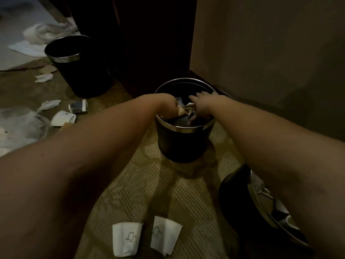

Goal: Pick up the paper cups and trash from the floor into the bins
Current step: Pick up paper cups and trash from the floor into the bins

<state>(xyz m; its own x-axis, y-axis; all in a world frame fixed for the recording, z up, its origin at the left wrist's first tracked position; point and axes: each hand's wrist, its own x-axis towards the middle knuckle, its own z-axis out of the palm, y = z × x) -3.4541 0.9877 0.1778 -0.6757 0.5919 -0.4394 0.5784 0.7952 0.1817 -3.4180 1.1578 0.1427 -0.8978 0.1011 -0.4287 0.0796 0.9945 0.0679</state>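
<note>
Near cups (127, 239): two, flattened, waiting.
Hands: left hand (169, 107) grip hidden, right hand (200, 107) spread, pressing trash (186, 109) into bin (183, 143).
Next: probably near cups.

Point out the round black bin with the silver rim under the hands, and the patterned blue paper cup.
Round black bin with silver rim (183, 144): head view, front wall.
Patterned blue paper cup (77, 106): head view, side.

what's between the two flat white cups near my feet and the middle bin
Only bare carpet shows between the two flat cups and the middle bin, crossed by arm shadows, in the head view.
</note>
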